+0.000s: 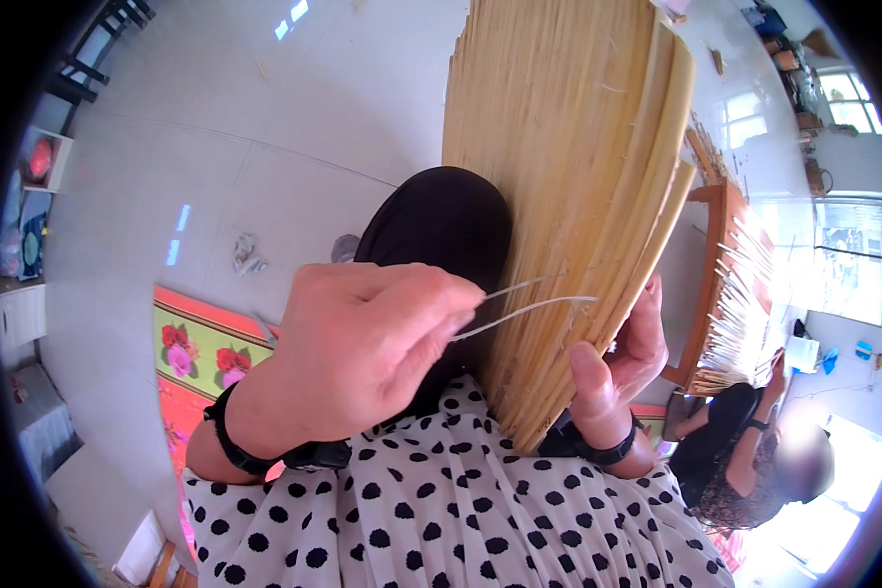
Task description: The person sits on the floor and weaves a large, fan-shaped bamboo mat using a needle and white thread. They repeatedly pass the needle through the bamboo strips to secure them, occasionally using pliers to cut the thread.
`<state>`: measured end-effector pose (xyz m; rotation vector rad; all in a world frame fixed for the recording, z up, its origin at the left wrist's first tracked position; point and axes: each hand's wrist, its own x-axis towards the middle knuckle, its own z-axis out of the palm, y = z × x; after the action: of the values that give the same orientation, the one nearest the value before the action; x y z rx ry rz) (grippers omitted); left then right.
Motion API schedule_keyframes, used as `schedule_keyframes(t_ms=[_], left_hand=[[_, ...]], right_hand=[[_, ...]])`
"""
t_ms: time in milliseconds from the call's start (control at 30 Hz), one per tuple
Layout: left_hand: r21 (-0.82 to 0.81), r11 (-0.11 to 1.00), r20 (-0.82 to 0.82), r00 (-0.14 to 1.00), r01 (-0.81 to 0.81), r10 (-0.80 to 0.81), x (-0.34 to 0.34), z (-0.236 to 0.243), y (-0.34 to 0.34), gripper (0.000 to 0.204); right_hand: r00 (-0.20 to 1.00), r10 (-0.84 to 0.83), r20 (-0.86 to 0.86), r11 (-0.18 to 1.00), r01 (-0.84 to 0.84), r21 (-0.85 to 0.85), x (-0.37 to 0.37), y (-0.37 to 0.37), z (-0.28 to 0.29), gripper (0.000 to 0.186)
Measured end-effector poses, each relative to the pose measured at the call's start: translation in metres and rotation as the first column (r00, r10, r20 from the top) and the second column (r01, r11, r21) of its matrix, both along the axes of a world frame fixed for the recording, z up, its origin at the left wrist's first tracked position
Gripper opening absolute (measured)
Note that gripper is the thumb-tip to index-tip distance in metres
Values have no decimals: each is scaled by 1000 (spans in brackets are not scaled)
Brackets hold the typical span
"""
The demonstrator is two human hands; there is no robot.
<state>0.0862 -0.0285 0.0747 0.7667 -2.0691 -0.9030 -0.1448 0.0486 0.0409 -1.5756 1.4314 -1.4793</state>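
Observation:
A panel of straw-coloured reed stalks (559, 127), laid side by side, leans across my lap on the right and runs up past the top of the view. My left hand (363, 343) is closed in a pinch on a pale string (529, 312), whose two strands reach over to the stalks. On the panel's right edge, near its lower end, my right hand (622, 358) grips the outer stalks between thumb and fingers. Part of that hand is hidden behind the panel. Dark bands circle both wrists.
My black-clad knee (441, 216) lies beside the panel. A red floral mat (206, 343) is on the floor at the left, near a crumpled scrap (248, 255). At the right another person (745, 461) sits by a wooden frame (710, 284) with many pale sticks.

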Motion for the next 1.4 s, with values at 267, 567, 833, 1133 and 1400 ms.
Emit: schedule_keyframes(t_ms=[267, 567, 833, 1133, 1400], left_hand=[[-7, 1000, -54, 998, 17, -18, -21, -9, 4, 17], [-21, 1000, -47, 999, 8, -9, -27, -11, 3, 18], [-18, 1000, -41, 999, 13, -14, -27, -10, 4, 18], [-23, 1000, -46, 999, 17, -18, -28, -9, 4, 17], [-19, 1000, -20, 1000, 21, -21, -29, -8, 4, 17]], right_hand=[[999, -12, 47, 999, 11, 31, -2, 4, -6, 63], [991, -66, 118, 995, 56, 84, 3, 6, -1, 62], [997, -61, 49, 997, 59, 42, 0, 6, -5, 64], [996, -69, 61, 997, 66, 39, 2, 3, -3, 64], [998, -54, 23, 998, 53, 35, -1, 3, -3, 63]])
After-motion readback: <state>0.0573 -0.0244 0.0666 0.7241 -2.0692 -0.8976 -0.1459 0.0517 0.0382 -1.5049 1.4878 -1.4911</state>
